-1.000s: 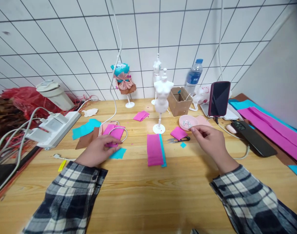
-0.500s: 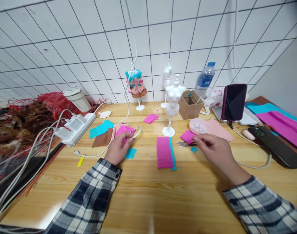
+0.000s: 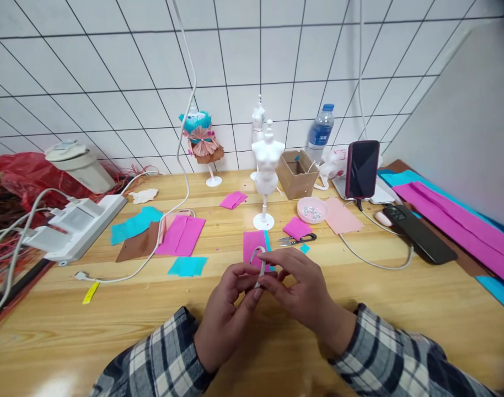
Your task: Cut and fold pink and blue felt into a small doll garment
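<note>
My left hand (image 3: 229,309) and my right hand (image 3: 301,286) meet over the near middle of the table, both closed on a thin white cord (image 3: 260,252) bent into a curve. Part of the cord is hidden by my fingers. Directly behind and below it lies a pink rectangle with a blue edge (image 3: 251,242), partly covered by my hands. Thread snips (image 3: 304,239) with black handles rest to the right, beside a small folded pink piece (image 3: 296,227). A bare white mini mannequin (image 3: 266,165) stands upright on its round base just beyond.
A dressed mannequin (image 3: 202,138) stands at the back left, and a cardboard box (image 3: 299,184) and a water bottle (image 3: 320,132) at the back right. A pink dish (image 3: 321,212) holds small shiny bits. Left are a power strip (image 3: 80,234) and loose cables; right, a phone (image 3: 421,234).
My left hand has brought the white cord right to the middle. My right hand has left the small pink piece by the snips and joined it on the cord. The view has swung right.
</note>
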Available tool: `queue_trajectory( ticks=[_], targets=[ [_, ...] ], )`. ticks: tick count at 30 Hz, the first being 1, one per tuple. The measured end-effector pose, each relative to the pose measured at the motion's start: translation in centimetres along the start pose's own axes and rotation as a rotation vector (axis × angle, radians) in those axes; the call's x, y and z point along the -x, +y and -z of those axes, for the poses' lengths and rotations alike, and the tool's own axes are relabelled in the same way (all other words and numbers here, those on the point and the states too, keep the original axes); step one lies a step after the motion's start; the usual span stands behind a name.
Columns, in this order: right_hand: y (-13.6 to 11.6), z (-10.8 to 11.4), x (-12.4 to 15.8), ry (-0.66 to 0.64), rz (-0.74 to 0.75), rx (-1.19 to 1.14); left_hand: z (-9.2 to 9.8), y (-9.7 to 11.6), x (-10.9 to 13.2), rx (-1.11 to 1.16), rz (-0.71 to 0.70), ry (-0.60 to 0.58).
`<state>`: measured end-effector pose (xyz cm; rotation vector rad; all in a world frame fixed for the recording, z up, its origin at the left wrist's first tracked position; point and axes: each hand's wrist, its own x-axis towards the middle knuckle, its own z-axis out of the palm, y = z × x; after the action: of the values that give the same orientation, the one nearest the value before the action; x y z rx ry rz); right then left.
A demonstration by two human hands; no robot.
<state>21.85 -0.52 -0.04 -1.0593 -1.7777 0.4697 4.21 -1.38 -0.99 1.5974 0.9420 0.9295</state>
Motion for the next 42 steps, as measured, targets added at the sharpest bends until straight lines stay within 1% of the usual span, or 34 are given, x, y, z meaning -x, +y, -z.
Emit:
queue_trajectory(
  ticks=[2, 5, 7, 9, 12, 15, 17, 20, 22, 25, 27, 30, 36, 42],
  targets=[
    [0.0, 0.1, -0.1, 0.015, 0.018, -0.017, 0.1, -0.2, 0.3, -0.057, -0.038, 0.014],
    [-0.2, 0.1, -0.2, 0.046, 0.062, -0.02, 0.3, -0.4, 0.6, -0.208, -0.144, 0.08],
    [-0.4, 0.1, 0.0, 0.071, 0.061, -0.024, 0.2, -0.6, 0.7, -0.303, -0.22, 0.125],
    [-0.4, -0.1, 0.1, 0.09, 0.042, -0.023, 0.2, -0.6, 0.7, -0.372, -0.258, 0.152],
    [-0.4, -0.3, 0.2, 0.111, 0.023, -0.002, 0.1, -0.8, 0.6, -0.424, -0.248, 0.144],
    [-0.2, -0.3, 0.1, 0.102, 0.031, 0.018, 0.2, -0.9, 0.5, -0.452, -0.235, 0.127],
    [0.0, -0.3, 0.0, 0.061, 0.03, 0.016, 0.2, -0.8, 0.4, -0.476, -0.246, 0.111],
    [0.2, -0.3, 0.0, -0.038, 0.006, 0.012, 0.3, -0.5, 0.2, -0.491, -0.263, 0.064],
    [0.2, -0.3, 0.0, -0.076, -0.005, 0.007, 0.3, -0.3, 0.1, -0.52, -0.264, 0.072],
    [0.1, -0.3, 0.1, -0.073, 0.013, 0.003, 0.5, 0.1, -0.1, -0.576, -0.265, 0.128],
    [-0.1, -0.3, 0.1, -0.079, 0.041, -0.002, 0.7, 0.4, -0.2, -0.564, -0.262, 0.149],
    [0.0, -0.1, 0.1, -0.096, 0.055, -0.006, 1.1, 0.6, -0.2, -0.525, -0.245, 0.149],
    [-0.1, 0.4, 0.1, -0.073, 0.054, -0.054, 1.4, 0.4, 0.0, -0.508, -0.247, 0.154],
    [0.3, -0.1, 0.4, -0.049, 0.138, 0.146, 1.4, 0.4, -0.1, -0.518, -0.248, 0.158]
  ],
)
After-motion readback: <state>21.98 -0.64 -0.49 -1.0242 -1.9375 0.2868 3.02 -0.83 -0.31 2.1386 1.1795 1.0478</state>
